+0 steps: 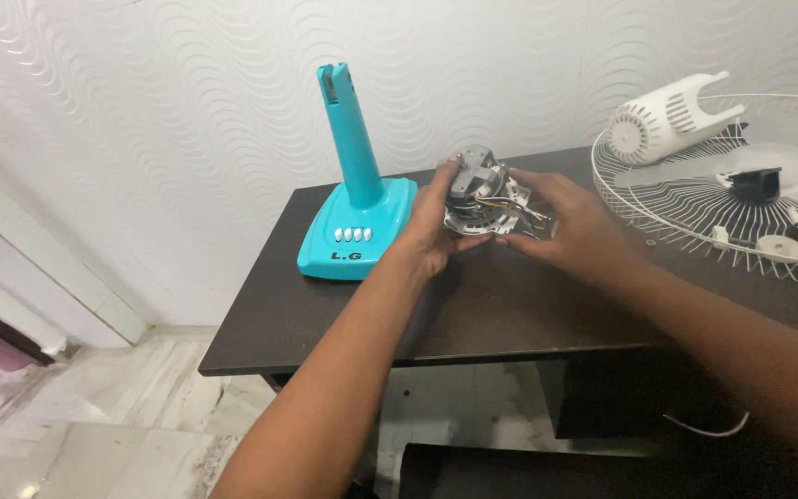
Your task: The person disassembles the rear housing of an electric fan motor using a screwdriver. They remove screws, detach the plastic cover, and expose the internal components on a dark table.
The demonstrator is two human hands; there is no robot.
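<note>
A bare fan motor, grey metal with coloured wires showing, is held just above the dark table. My left hand grips its left side with fingers curled over the top. From the right, my right hand holds the motor's other side and its wires. A turquoise fan stand with a row of white buttons on its base stands upright to the left of my hands, apart from them.
A white wire fan guard lies at the table's right end, with a white motor cover, translucent blades and small white and black parts on it. A wavy white wall is behind. The marble floor lies lower left.
</note>
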